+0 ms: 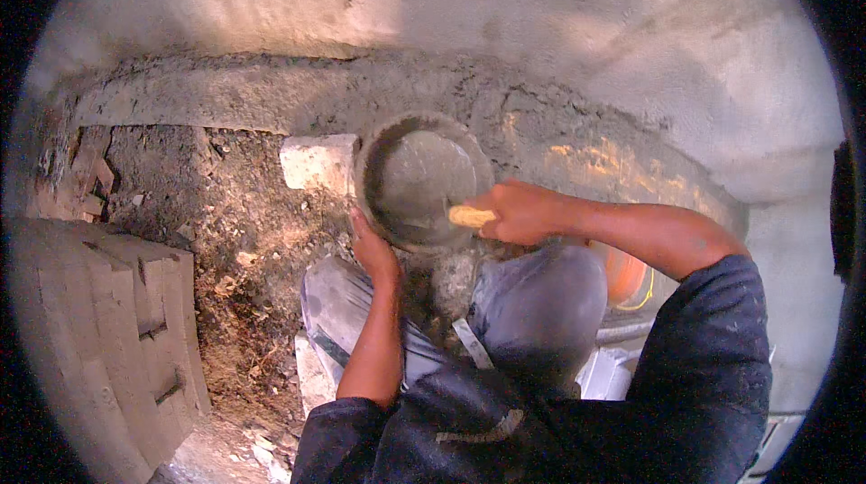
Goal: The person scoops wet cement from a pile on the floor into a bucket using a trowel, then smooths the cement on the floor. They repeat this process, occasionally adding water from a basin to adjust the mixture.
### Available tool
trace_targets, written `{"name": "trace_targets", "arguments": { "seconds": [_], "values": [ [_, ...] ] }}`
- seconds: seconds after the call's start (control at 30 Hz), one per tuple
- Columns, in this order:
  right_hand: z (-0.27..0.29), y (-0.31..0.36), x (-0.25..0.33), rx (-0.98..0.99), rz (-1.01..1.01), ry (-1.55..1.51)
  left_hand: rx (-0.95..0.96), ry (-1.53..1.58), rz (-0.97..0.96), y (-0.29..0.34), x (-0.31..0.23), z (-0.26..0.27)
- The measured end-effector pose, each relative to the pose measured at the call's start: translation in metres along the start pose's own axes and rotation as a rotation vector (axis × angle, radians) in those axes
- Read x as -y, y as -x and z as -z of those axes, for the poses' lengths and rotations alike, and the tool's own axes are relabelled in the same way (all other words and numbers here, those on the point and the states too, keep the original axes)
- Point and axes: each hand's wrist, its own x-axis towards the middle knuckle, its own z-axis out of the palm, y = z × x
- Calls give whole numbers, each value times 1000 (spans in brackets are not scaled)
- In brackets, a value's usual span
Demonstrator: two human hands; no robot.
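A round, grey, mortar-crusted pan [379,220] sits in front of my knees, with a thin layer of wet grey mortar [424,173] inside. My left hand [373,251] holds its near left rim, fingers along the outer wall. At the pan's right side, my right hand [521,212] is closed round the yellow handle of a trowel [473,216], which reaches in over the rim. The trowel's blade is hard to make out against the grey mortar.
A pale block [319,162] lies left of the pan. Hollow grey blocks [117,331] stand at the left beside rubble-strewn ground [248,304]. A plastered wall [505,6] curves across the far side. Near my right knee is an orange bucket [624,275].
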Motion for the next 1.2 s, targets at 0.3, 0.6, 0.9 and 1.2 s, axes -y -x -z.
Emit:
{"name": "trace_targets", "arguments": {
  "seconds": [0.3, 0.6, 0.9, 1.2],
  "values": [
    [50, 14, -52, -190, 33, -606, 2, 56, 151, -8, 4, 17],
    [-14, -33, -98, -793, 90, -1137, -46, -283, 60, 52, -54, 7],
    [-55, 24, -85, -765, -453, -2035, 179, 214, 371, 85, -114, -55],
    [-137, 125, -85, -1249, -982, -2014, 261, 27, 419, 115, -129, -42]
  ]
}}
